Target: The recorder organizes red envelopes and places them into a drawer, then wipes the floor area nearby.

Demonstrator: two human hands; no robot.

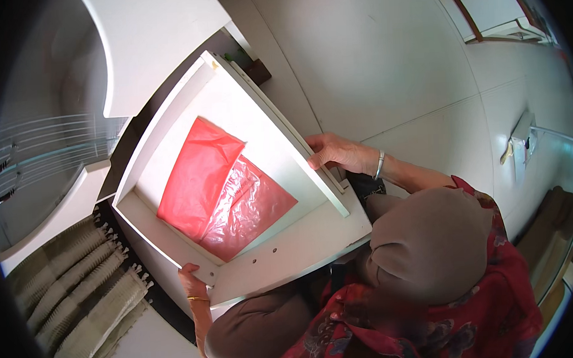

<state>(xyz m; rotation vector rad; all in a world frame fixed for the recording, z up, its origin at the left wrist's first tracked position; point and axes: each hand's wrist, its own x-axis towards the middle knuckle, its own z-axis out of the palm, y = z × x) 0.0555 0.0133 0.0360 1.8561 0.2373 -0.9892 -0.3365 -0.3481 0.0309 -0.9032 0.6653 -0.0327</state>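
A white drawer [289,243] lies tilted before me, its front panel towards my lap. Inside it are a folded red plastic packet [197,178] and a clear, shiny packet with red in it [256,199], the two partly overlapping. My left hand [193,280], with a thin gold bangle at the wrist, grips the drawer's left side near the front corner. My right hand [331,150], wearing a silver bangle, holds the right side wall, thumb on top; the fingers underneath are partly hidden.
White furniture with a curved edge [165,35] stands beyond the drawer. A fringed, striped cloth [89,283] lies at the left, near a glass surface [53,117]. Pale floor tiles [382,55] stretch to the right, with a white object [522,144] on them. A small brown block [258,73] sits behind the drawer.
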